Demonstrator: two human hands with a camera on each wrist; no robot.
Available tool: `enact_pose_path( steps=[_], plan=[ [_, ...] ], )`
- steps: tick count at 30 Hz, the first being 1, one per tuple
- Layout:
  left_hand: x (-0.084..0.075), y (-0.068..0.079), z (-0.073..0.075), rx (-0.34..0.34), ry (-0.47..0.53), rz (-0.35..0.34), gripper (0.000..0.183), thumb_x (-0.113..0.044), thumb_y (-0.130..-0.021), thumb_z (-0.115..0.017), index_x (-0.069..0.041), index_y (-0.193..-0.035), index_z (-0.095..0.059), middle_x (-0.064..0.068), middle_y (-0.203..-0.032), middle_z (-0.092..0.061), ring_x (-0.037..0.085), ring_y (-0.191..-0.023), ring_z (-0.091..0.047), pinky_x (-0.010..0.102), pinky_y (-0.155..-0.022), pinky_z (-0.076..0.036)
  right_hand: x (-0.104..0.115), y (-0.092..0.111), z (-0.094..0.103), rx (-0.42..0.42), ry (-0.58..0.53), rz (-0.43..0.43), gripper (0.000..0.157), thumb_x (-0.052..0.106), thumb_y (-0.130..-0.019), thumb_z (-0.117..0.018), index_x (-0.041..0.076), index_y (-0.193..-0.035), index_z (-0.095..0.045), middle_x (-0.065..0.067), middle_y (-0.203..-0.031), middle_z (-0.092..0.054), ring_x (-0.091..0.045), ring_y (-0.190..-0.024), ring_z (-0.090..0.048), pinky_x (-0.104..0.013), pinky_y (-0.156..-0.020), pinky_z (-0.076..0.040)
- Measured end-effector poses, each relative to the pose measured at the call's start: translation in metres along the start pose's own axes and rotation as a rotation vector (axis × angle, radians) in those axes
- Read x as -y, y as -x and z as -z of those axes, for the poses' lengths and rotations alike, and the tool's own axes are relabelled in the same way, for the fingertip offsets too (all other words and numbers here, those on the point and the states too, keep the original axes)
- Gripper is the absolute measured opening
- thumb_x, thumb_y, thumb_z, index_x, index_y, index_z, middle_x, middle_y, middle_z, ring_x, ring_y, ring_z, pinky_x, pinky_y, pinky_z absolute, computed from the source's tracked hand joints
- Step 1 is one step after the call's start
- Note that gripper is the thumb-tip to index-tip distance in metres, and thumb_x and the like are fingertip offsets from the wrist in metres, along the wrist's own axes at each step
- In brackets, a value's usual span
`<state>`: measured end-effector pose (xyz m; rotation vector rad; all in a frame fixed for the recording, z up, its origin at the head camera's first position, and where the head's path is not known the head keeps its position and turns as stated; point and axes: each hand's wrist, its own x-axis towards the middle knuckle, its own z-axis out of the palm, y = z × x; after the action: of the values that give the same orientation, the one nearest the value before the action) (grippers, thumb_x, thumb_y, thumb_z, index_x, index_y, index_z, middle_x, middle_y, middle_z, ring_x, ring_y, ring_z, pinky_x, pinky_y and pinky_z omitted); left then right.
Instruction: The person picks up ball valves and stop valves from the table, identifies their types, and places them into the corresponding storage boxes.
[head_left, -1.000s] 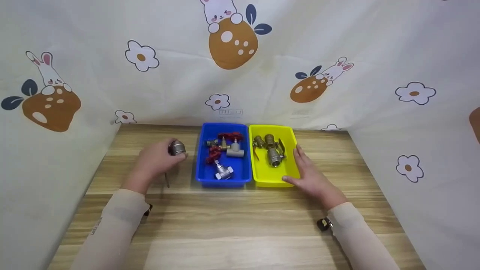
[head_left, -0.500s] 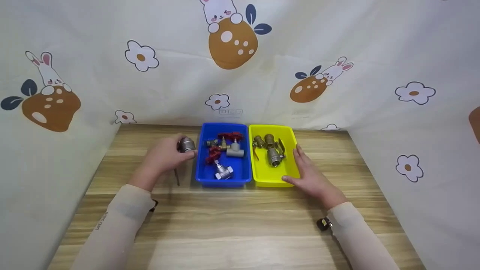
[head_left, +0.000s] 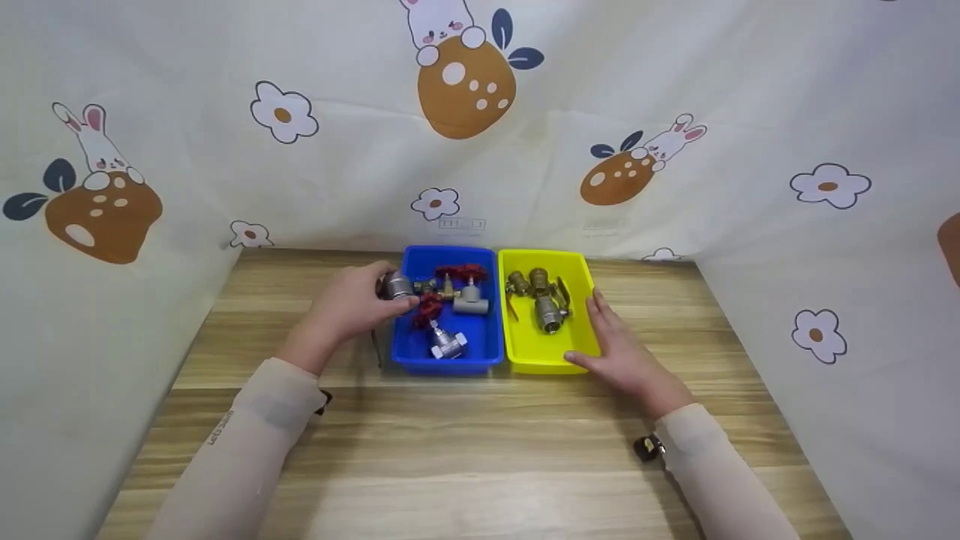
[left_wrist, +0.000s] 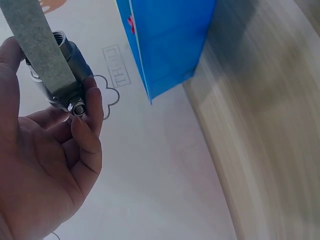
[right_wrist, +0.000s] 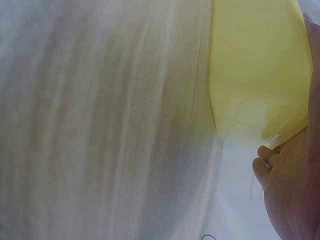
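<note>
My left hand [head_left: 349, 304] grips a metal ball valve [head_left: 400, 284] by its body, raised over the left rim of the blue bin [head_left: 448, 366]. In the left wrist view the ball valve's flat grey lever [left_wrist: 42, 45] sticks out past the fingers, with a threaded opening behind it. My right hand [head_left: 630, 364] rests on the right side of the yellow bin [head_left: 551, 366], fingers extended along the wall and thumb at the near corner. Inside the yellow bin lie several ball valves [head_left: 550, 313]. The blue bin holds several valves with red handwheels [head_left: 461, 271] and a silver valve [head_left: 448, 344].
Both bins stand side by side on a wood-grain table [head_left: 480, 457], near its back edge. A patterned cloth [head_left: 360, 172] hangs behind and at both sides of the table.
My left hand has carried the ball valve rightward, from above the table to over the blue bin's left rim. The right hand and both bins have stayed put.
</note>
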<state>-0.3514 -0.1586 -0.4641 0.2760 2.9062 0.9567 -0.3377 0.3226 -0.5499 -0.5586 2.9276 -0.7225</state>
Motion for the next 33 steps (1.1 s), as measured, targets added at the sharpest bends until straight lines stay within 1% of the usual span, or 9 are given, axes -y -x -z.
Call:
enact_pose_path(
  steps=[3, 6, 9, 13, 17, 20, 23, 28, 33],
  plan=[
    [-0.004, -0.003, -0.001, 0.001, -0.014, -0.011, 0.083, -0.066, -0.095, -0.079, -0.008, -0.151, -0.062, 0.019, -0.132, -0.072, 0.038, -0.112, -0.067, 0.058, -0.097, -0.059, -0.001, -0.001, 0.0, -0.002, 0.0, 0.005, 0.119, 0.067, -0.1, -0.071, 0.002, -0.177, -0.007, -0.011, -0.185, 0.007, -0.044, -0.168, -0.009, -0.061, -0.134, -0.017],
    [-0.01, -0.006, -0.002, -0.002, -0.037, -0.034, 0.081, -0.068, -0.093, -0.079, -0.011, -0.148, -0.065, 0.017, -0.125, -0.074, 0.037, -0.107, -0.068, 0.054, -0.089, -0.06, -0.002, -0.001, 0.0, -0.007, 0.0, 0.009, 0.12, 0.07, -0.099, -0.07, 0.002, -0.176, -0.008, -0.012, -0.186, 0.006, -0.043, -0.168, -0.01, -0.06, -0.134, -0.018],
    [-0.016, -0.008, -0.003, -0.001, -0.057, -0.056, 0.078, -0.069, -0.092, -0.079, -0.013, -0.145, -0.067, 0.015, -0.12, -0.076, 0.035, -0.102, -0.07, 0.053, -0.085, -0.06, -0.003, -0.001, 0.0, -0.01, -0.001, 0.011, 0.12, 0.069, -0.1, -0.07, 0.002, -0.176, -0.008, -0.013, -0.186, 0.005, -0.043, -0.168, -0.011, -0.06, -0.134, -0.018],
    [-0.025, -0.011, -0.005, 0.018, -0.056, -0.064, 0.077, -0.069, -0.092, -0.08, -0.013, -0.145, -0.067, 0.012, -0.121, -0.076, 0.033, -0.104, -0.07, 0.054, -0.09, -0.062, -0.003, -0.002, 0.0, -0.007, -0.005, 0.001, 0.118, 0.065, -0.1, -0.073, 0.003, -0.177, -0.007, -0.012, -0.186, 0.006, -0.042, -0.169, -0.01, -0.059, -0.134, -0.017],
    [-0.035, -0.015, -0.007, 0.032, -0.08, -0.086, 0.08, -0.074, -0.09, -0.078, -0.014, -0.142, -0.069, 0.011, -0.119, -0.075, 0.033, -0.104, -0.069, 0.054, -0.092, -0.06, -0.003, -0.001, -0.001, -0.007, -0.007, -0.005, 0.118, 0.062, -0.1, -0.075, 0.006, -0.177, -0.006, -0.011, -0.186, 0.006, -0.041, -0.169, -0.009, -0.059, -0.134, -0.017],
    [-0.042, -0.017, -0.01, 0.037, -0.095, -0.097, 0.081, -0.076, -0.089, -0.078, -0.016, -0.142, -0.07, 0.01, -0.119, -0.075, 0.033, -0.104, -0.068, 0.053, -0.094, -0.06, -0.004, -0.001, -0.001, -0.011, 0.005, -0.001, 0.118, 0.063, -0.1, -0.074, 0.006, -0.177, -0.006, -0.012, -0.186, 0.006, -0.042, -0.169, -0.01, -0.06, -0.133, -0.018],
    [-0.048, -0.02, -0.013, 0.043, -0.1, -0.103, 0.078, -0.073, -0.09, -0.079, -0.017, -0.144, -0.07, 0.009, -0.12, -0.075, 0.033, -0.105, -0.067, 0.053, -0.096, -0.061, -0.005, -0.001, -0.001, -0.014, 0.013, 0.001, 0.119, 0.067, -0.1, -0.072, 0.005, -0.177, -0.007, -0.011, -0.186, 0.006, -0.043, -0.169, -0.01, -0.061, -0.133, -0.018],
    [-0.057, -0.026, -0.016, 0.057, -0.12, -0.122, 0.076, -0.074, -0.09, -0.078, -0.019, -0.142, -0.071, 0.007, -0.119, -0.075, 0.032, -0.104, -0.067, 0.051, -0.096, -0.06, -0.004, -0.001, -0.002, -0.011, 0.006, -0.007, 0.119, 0.067, -0.1, -0.072, 0.005, -0.177, -0.006, -0.009, -0.186, 0.007, -0.042, -0.169, -0.01, -0.06, -0.133, -0.018],
    [-0.068, -0.03, -0.017, 0.08, -0.11, -0.127, 0.075, -0.079, -0.089, -0.077, -0.023, -0.138, -0.073, 0.002, -0.116, -0.074, 0.029, -0.104, -0.066, 0.048, -0.094, -0.061, -0.003, -0.001, -0.002, -0.015, -0.001, 0.006, 0.118, 0.063, -0.1, -0.074, 0.003, -0.177, -0.007, -0.012, -0.186, 0.005, -0.043, -0.168, -0.01, -0.061, -0.133, -0.019]
  ],
)
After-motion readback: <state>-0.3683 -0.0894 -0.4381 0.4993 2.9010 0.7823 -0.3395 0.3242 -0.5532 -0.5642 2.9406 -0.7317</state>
